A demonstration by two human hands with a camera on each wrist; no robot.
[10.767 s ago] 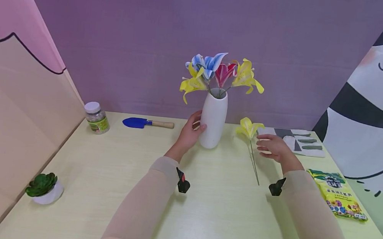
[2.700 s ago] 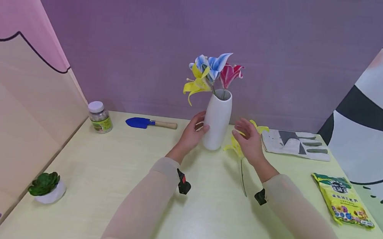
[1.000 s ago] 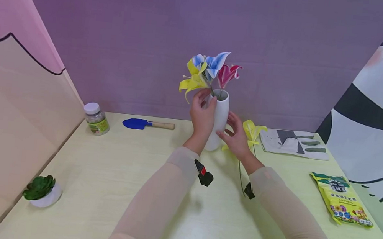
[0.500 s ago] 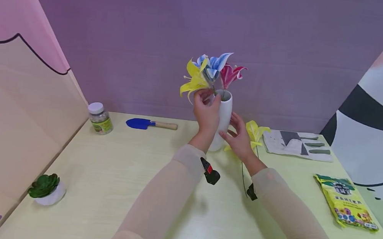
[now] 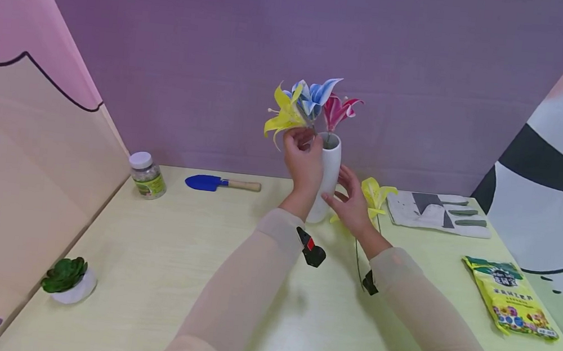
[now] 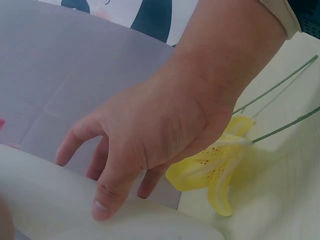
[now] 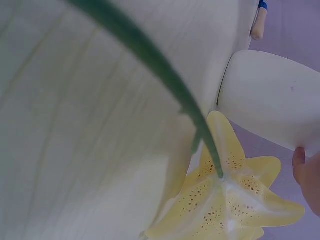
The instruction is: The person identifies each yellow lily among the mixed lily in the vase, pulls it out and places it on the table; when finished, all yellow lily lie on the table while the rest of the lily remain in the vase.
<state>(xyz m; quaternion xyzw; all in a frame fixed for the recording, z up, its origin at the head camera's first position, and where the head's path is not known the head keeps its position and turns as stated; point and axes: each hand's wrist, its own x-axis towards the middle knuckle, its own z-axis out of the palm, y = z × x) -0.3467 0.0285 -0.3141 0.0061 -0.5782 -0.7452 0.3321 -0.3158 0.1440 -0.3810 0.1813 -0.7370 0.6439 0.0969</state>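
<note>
A white vase [image 5: 332, 158] stands upright near the table's back edge. My right hand [image 5: 352, 205] grips its right side, fingers behind and thumb in front; the left wrist view shows this hand [image 6: 155, 125] curled against the vase. At the rim, my left hand [image 5: 304, 161] pinches the stem just under a yellow lily [image 5: 286, 114] that leans left. Blue lilies [image 5: 314, 97] and a pink lily [image 5: 338, 111] stand in the vase. Two yellow lilies lie on the table by my right hand: one [image 5: 375, 194] shows well, the other [image 7: 222, 200] is partly hidden in the head view.
A blue trowel [image 5: 204, 182] and a lidded jar [image 5: 147, 177] lie and stand at the back left. A potted succulent [image 5: 68, 279] sits front left. Folded gloves [image 5: 440, 213] and a yellow packet [image 5: 509, 299] are on the right.
A second yellow lily has left the vase and lies on the table. My left hand has risen from the vase's side to the stem; my right hand has come onto the vase.
</note>
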